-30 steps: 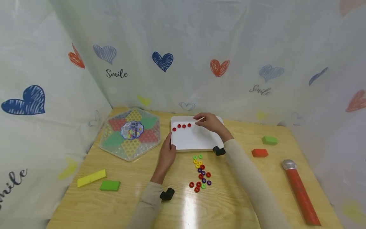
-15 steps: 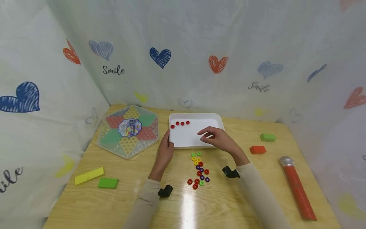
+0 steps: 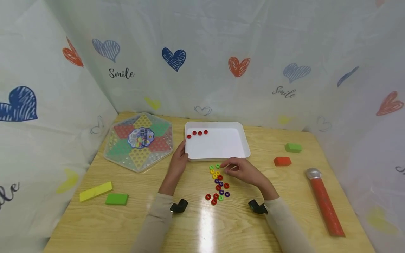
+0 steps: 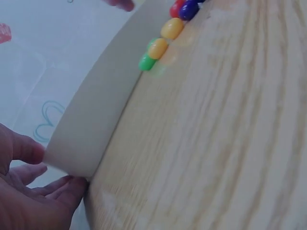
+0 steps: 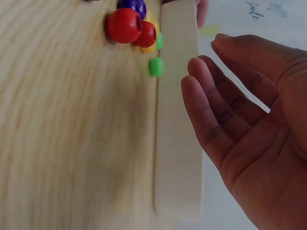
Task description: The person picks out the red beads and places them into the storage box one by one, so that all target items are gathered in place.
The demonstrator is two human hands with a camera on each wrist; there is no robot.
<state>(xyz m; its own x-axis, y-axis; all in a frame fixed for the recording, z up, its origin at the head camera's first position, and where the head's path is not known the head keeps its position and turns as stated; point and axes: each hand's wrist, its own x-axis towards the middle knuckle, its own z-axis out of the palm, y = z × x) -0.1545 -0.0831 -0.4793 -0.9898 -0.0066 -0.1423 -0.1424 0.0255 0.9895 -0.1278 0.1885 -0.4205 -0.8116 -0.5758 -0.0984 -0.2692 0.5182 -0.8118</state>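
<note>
A white tray (image 3: 218, 142) lies at the back middle, with several red beads (image 3: 200, 133) in a bent row at its back left. My left hand (image 3: 178, 163) holds the tray's front left corner; in the left wrist view its thumb meets the upper edge and its fingers the lower corner. In front of the tray is a loose cluster of beads: green (image 3: 211, 167), yellow (image 3: 212, 172), purple (image 3: 221, 192) and red (image 3: 226, 185). My right hand (image 3: 242, 171) hovers at the cluster's back right, fingers loosely bent, thumb apart and nothing held, fingertips nearest a green bead (image 5: 156, 67).
A hexagonal Chinese checkers board (image 3: 139, 142) lies at the back left. Yellow (image 3: 96, 191) and green (image 3: 117, 199) blocks are in front of it. On the right are a green block (image 3: 293, 147), a red block (image 3: 282, 161) and a red toy microphone (image 3: 326, 203).
My right hand has come back from over the tray toward me, to the bead cluster. The left hand stays at the tray corner. The whole head view has shifted slightly up and left.
</note>
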